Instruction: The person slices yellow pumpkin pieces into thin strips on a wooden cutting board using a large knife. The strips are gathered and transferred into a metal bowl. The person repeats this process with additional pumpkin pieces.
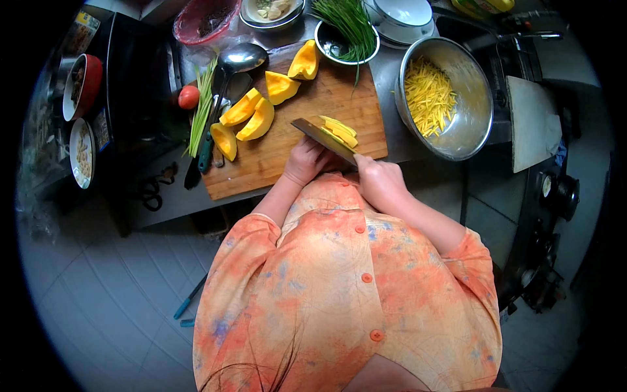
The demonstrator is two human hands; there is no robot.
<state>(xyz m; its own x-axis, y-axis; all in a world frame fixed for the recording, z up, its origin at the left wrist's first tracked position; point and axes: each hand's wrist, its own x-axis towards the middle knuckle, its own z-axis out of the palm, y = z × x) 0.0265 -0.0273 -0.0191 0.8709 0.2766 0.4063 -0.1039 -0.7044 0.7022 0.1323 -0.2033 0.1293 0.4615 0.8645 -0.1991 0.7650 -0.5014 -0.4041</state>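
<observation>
My right hand (381,175) grips the handle of a cleaver (323,139), whose blade slants across the near part of the wooden cutting board (343,100). Close against the blade's near left side, my left hand (304,160) is curled with its fingers bent. What lies under those fingers is hidden by the hand and blade. Just beyond the blade lie several thin pumpkin slices (343,130), overlapping on the board. Farther left, thick pumpkin wedges (257,120) with orange flesh rest in a slanting row.
A steel bowl (474,105) of yellow shreds (428,98) stands right of the board. Behind it, a bowl (324,48) holds green chives (350,29). A ladle (242,58), green stalks (203,105) and a tomato (188,97) lie left. Scissors (152,193) lie near the counter's front edge.
</observation>
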